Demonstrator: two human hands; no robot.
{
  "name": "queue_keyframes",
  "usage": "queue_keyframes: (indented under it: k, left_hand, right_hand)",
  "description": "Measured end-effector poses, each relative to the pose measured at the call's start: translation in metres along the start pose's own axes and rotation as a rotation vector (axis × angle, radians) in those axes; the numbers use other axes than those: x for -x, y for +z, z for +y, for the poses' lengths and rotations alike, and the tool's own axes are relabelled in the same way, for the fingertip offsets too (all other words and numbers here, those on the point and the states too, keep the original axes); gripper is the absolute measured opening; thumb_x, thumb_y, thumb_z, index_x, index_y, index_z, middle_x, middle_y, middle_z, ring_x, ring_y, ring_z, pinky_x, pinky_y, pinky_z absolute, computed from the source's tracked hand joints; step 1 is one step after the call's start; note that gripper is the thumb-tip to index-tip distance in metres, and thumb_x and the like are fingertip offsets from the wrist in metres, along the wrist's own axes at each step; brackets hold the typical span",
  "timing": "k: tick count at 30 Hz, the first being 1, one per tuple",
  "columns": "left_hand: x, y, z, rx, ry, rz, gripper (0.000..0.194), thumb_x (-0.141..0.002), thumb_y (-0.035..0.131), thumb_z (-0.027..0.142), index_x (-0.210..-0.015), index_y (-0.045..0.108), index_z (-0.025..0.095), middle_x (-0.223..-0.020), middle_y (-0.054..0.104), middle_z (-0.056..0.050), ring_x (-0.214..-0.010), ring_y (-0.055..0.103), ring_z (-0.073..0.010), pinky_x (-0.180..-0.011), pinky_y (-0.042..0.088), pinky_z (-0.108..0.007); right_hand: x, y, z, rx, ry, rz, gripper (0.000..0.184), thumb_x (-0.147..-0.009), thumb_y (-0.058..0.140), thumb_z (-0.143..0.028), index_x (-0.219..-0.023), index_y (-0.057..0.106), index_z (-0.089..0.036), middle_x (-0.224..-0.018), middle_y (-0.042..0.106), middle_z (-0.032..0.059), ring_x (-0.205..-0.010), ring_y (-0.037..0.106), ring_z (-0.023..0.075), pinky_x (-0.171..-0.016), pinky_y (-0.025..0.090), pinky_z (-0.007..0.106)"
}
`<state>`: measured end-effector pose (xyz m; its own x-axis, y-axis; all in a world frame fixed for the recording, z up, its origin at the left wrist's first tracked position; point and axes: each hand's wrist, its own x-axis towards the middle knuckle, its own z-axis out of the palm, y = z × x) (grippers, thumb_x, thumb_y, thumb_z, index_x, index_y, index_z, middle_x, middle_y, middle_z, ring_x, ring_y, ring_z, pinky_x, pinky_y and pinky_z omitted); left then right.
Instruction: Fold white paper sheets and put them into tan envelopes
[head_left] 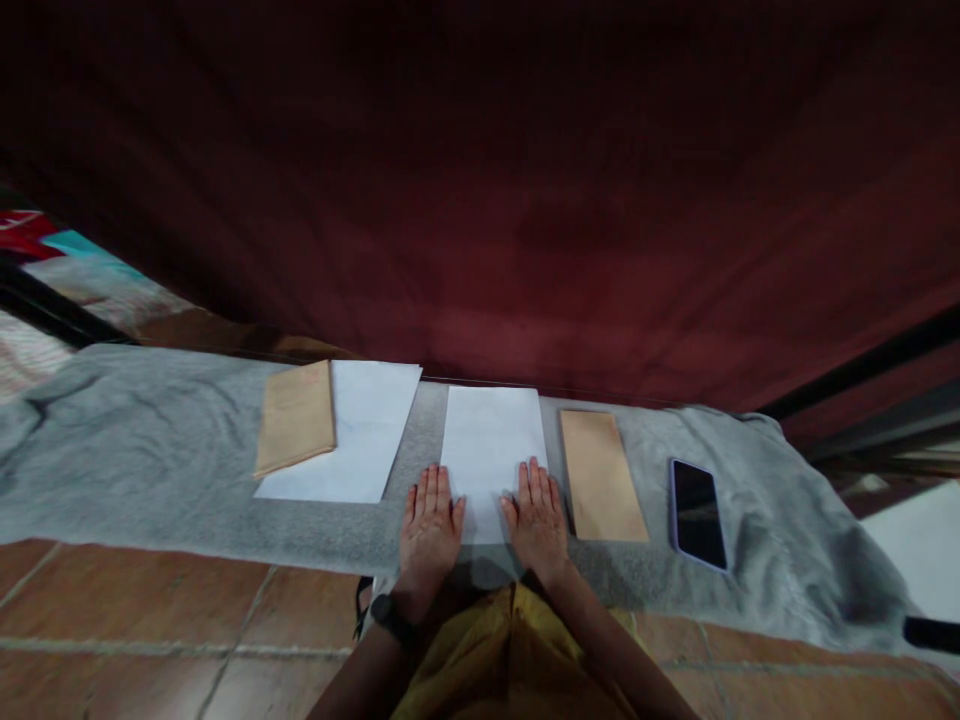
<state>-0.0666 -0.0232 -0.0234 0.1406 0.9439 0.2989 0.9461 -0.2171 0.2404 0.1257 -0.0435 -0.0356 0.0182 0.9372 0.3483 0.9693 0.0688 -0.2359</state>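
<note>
White rectangular paper sheet (494,435) lies mid-span on long grey fuzzy cloth (150,450); left hand (430,527), right hand (538,520) flat, thumbs out, at sheet's side edges, probably to hold it smooth tbh.

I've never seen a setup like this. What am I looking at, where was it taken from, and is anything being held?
There is no machine here, just a person's two bare hands. One camera, worn on the head, looks forward and down. The left hand and right hand lie flat at either side of a white sheet, holding nothing. Beneath is a grey cloth. To the left, a flat brown piece partly covers more white paper; to the right lie another brown piece and a phone. Dark red fabric hangs beyond.
</note>
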Motion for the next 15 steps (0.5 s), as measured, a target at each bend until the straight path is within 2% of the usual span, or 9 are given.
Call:
queue_keyframes:
  k: [4, 9, 12, 15]
  left_hand:
    - [-0.001, -0.006, -0.006, 0.036, -0.040, -0.004, 0.057, -0.103, 0.041, 0.036, -0.154, 0.041, 0.011, -0.153, 0.051, -0.020, -0.143, 0.046, -0.0345, -0.116, 0.039, -0.053]
    - [-0.010, -0.014, -0.008, 0.147, -0.117, -0.081, 0.054, -0.099, 0.047, 0.031, -0.148, 0.048, 0.009, -0.133, 0.065, -0.020, -0.123, 0.061, -0.0340, -0.105, 0.049, -0.048]
    - [-0.015, -0.015, -0.007, 0.245, -0.184, -0.108, 0.053, -0.095, 0.052, 0.029, -0.145, 0.052, 0.013, -0.129, 0.066, -0.017, -0.118, 0.063, -0.0326, -0.103, 0.050, -0.046]
    - [-0.017, -0.014, -0.008, 0.330, -0.257, -0.120, 0.058, -0.092, 0.055, 0.028, -0.149, 0.048, 0.015, -0.126, 0.065, -0.015, -0.107, 0.067, -0.0284, -0.095, 0.055, -0.044]
  right_hand:
    - [0.002, -0.002, 0.002, 0.004, 0.007, 0.003, 0.067, -0.108, 0.035, -0.046, -0.162, 0.024, -0.008, -0.163, 0.034, 0.0222, -0.150, 0.035, 0.0322, -0.120, 0.032, 0.052]
    - [0.001, -0.003, 0.001, 0.021, 0.018, -0.011, 0.065, -0.108, 0.036, -0.046, -0.160, 0.028, -0.008, -0.162, 0.036, 0.0221, -0.150, 0.035, 0.0321, -0.120, 0.031, 0.051]
    - [0.001, -0.003, 0.000, 0.026, 0.019, -0.018, 0.066, -0.108, 0.035, -0.046, -0.160, 0.029, -0.006, -0.162, 0.035, 0.0228, -0.150, 0.035, 0.0327, -0.119, 0.032, 0.051]
    - [0.001, -0.003, 0.000, 0.021, 0.016, -0.010, 0.066, -0.108, 0.034, -0.046, -0.161, 0.027, -0.007, -0.163, 0.035, 0.0218, -0.149, 0.035, 0.0325, -0.119, 0.032, 0.051]
